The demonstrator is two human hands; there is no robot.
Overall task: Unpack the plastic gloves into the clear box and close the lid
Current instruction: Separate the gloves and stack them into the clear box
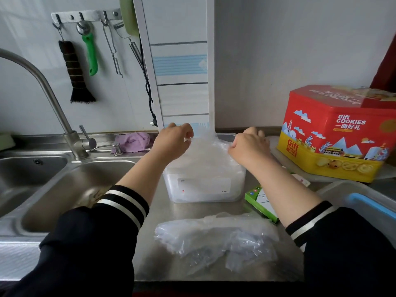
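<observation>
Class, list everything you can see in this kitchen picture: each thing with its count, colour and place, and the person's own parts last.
clear box: one, translucent white, middle of the counter, open
plastic gloves: a clear bundle, held over the box
loose plastic bag: one, clear, crumpled, on the counter in front of the box
green carton: one, green and white, right of the box
cookie tin: one, red and yellow, far right
tub: one, clear with a blue part, right edge
sink: one, steel, left
tap: one, steel, behind the sink
cloth: one, lilac, behind the sink
brush: one, dark, hanging on the wall hooks
left hand: pinches the gloves
right hand: pinches the gloves
</observation>
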